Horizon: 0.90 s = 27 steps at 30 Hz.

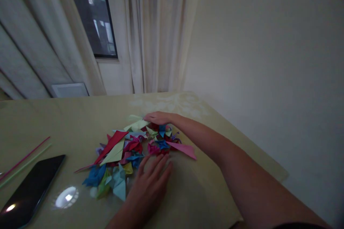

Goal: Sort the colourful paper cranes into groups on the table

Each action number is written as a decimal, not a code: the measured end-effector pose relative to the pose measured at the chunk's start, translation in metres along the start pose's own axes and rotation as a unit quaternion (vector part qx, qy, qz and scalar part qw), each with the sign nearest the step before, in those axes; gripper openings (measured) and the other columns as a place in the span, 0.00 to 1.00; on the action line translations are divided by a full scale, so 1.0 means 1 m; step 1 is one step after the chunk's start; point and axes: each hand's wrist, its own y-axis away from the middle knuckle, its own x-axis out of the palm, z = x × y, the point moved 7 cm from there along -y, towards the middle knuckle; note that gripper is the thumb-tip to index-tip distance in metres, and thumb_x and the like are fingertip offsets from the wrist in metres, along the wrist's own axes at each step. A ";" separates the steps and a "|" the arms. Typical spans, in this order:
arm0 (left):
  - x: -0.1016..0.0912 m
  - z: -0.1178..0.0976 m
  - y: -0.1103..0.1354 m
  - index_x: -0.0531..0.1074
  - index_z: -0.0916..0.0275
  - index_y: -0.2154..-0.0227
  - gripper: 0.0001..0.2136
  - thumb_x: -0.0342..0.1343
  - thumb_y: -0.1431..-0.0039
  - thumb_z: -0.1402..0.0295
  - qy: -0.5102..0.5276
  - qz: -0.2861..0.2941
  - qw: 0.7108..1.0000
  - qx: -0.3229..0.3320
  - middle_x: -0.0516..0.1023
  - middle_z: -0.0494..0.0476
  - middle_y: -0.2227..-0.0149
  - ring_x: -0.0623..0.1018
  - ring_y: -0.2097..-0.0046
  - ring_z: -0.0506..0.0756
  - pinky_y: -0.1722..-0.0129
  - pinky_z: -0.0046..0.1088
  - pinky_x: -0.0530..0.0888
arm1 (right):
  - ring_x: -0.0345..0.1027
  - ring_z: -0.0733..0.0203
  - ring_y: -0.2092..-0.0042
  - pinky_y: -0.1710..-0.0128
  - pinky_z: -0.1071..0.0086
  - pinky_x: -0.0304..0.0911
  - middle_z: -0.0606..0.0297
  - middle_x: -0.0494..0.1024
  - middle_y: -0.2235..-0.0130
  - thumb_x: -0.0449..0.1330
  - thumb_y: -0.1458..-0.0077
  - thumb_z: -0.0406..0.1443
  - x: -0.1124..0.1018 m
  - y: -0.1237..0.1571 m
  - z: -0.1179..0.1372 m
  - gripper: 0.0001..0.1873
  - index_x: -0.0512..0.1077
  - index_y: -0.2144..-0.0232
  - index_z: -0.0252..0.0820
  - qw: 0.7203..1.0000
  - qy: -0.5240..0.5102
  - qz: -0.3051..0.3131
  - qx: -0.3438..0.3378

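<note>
A heap of folded paper pieces [134, 146] in many colours lies on the table. At its near edge is my left hand [154, 177], open, palm down with fingers apart, the tips against the blue and red pieces. My right hand [158, 117] reaches across to the far side of the heap and curves over its back edge, seemingly open, its fingertips partly hidden. Beside it sits a pale green folded paper [137, 125]. A pink paper plane [184, 148] points out to the right, under my right forearm. Light blue paper [119, 182] lies left of my left hand.
On the left lie a black tablet or phone [32, 189], a pink stick [27, 157] and a green stick [28, 164]. The table [80, 114] meets a wall [268, 61] on the right. Curtains [161, 32] and a window [92, 10] stand behind.
</note>
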 end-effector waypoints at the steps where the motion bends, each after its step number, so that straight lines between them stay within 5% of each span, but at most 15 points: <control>1: 0.001 0.005 0.001 0.71 0.50 0.36 0.22 0.54 0.32 0.63 0.010 0.000 1.000 -0.019 0.74 0.53 0.34 0.72 0.35 0.59 0.26 0.45 0.46 | 0.76 0.56 0.48 0.42 0.62 0.67 0.65 0.83 0.49 0.60 0.31 0.45 -0.005 0.018 0.005 0.14 0.79 0.51 0.48 1.000 -0.005 0.000 -0.011; 4: 0.005 0.013 0.000 0.71 0.51 0.36 0.22 0.55 0.31 0.60 0.038 0.002 0.999 -0.038 0.74 0.56 0.34 0.73 0.35 0.60 0.28 0.45 0.53 | 0.75 0.55 0.46 0.44 0.62 0.68 0.58 0.79 0.43 0.57 0.30 0.49 -0.030 0.085 0.015 0.23 0.72 0.39 0.45 0.998 -0.034 -0.045 -0.033; 7: 0.007 0.010 -0.007 0.71 0.51 0.36 0.21 0.54 0.30 0.63 0.057 0.016 0.998 -0.003 0.72 0.55 0.32 0.71 0.34 0.59 0.29 0.44 0.56 | 0.74 0.52 0.48 0.44 0.57 0.67 0.51 0.76 0.43 0.58 0.31 0.52 -0.048 0.151 0.004 0.28 0.71 0.39 0.41 0.992 0.018 -0.110 0.057; 10: 0.008 0.006 -0.015 0.66 0.52 0.32 0.26 0.52 0.32 0.70 0.075 0.050 0.995 0.053 0.68 0.56 0.29 0.67 0.30 0.58 0.29 0.44 0.57 | 0.75 0.50 0.53 0.47 0.53 0.69 0.47 0.77 0.47 0.58 0.32 0.52 -0.039 0.201 -0.012 0.31 0.69 0.38 0.37 0.973 0.047 -0.136 0.183; 12: 0.006 0.003 -0.018 0.64 0.53 0.31 0.29 0.53 0.34 0.72 0.095 0.060 0.990 0.086 0.67 0.57 0.29 0.65 0.29 0.59 0.29 0.45 0.56 | 0.75 0.51 0.55 0.49 0.54 0.70 0.52 0.79 0.53 0.62 0.34 0.48 -0.017 0.215 -0.012 0.31 0.67 0.36 0.38 0.970 0.020 -0.122 0.209; 15: -0.002 -0.007 -0.019 0.67 0.55 0.33 0.28 0.56 0.37 0.71 0.128 0.033 0.982 0.132 0.72 0.58 0.33 0.68 0.31 0.60 0.29 0.45 0.55 | 0.77 0.57 0.61 0.55 0.60 0.74 0.60 0.78 0.56 0.64 0.40 0.35 0.019 0.206 0.005 0.32 0.63 0.35 0.43 0.975 -0.091 -0.111 0.167; 18: -0.007 -0.018 -0.017 0.68 0.54 0.34 0.25 0.56 0.34 0.67 0.143 0.012 0.978 0.154 0.75 0.56 0.35 0.71 0.34 0.60 0.30 0.43 0.57 | 0.78 0.63 0.66 0.63 0.66 0.76 0.62 0.77 0.52 0.58 0.38 0.31 0.034 0.176 0.021 0.28 0.63 0.37 0.49 0.963 -0.222 -0.104 0.114; 20: -0.004 -0.021 -0.017 0.66 0.53 0.33 0.25 0.55 0.32 0.64 0.140 0.028 0.980 0.142 0.73 0.55 0.33 0.70 0.34 0.60 0.31 0.44 0.57 | 0.77 0.65 0.69 0.65 0.68 0.76 0.64 0.79 0.53 0.53 0.36 0.30 0.019 0.157 0.019 0.25 0.64 0.38 0.50 0.965 -0.200 -0.130 0.113; 22: 0.002 -0.017 -0.018 0.65 0.53 0.33 0.25 0.54 0.32 0.62 0.133 0.046 0.984 0.107 0.72 0.56 0.33 0.70 0.34 0.61 0.31 0.46 0.57 | 0.77 0.64 0.68 0.62 0.67 0.76 0.62 0.80 0.56 0.51 0.32 0.31 -0.013 0.146 0.006 0.19 0.67 0.41 0.47 0.969 -0.057 -0.192 0.143; 25: 0.010 0.000 -0.019 0.69 0.55 0.36 0.22 0.55 0.31 0.62 0.129 0.056 0.989 0.044 0.78 0.57 0.38 0.74 0.38 0.62 0.33 0.48 0.59 | 0.77 0.54 0.52 0.46 0.57 0.71 0.52 0.79 0.46 0.58 0.33 0.35 -0.043 0.134 -0.015 0.19 0.70 0.41 0.41 0.965 0.086 -0.190 0.157; 27: 0.012 0.016 -0.017 0.73 0.55 0.42 0.18 0.55 0.32 0.63 0.121 0.052 0.991 0.007 0.81 0.57 0.43 0.77 0.42 0.61 0.35 0.48 0.60 | 0.74 0.48 0.44 0.40 0.54 0.67 0.49 0.78 0.43 0.60 0.35 0.35 -0.042 0.124 -0.024 0.21 0.72 0.41 0.39 0.971 0.104 -0.160 0.146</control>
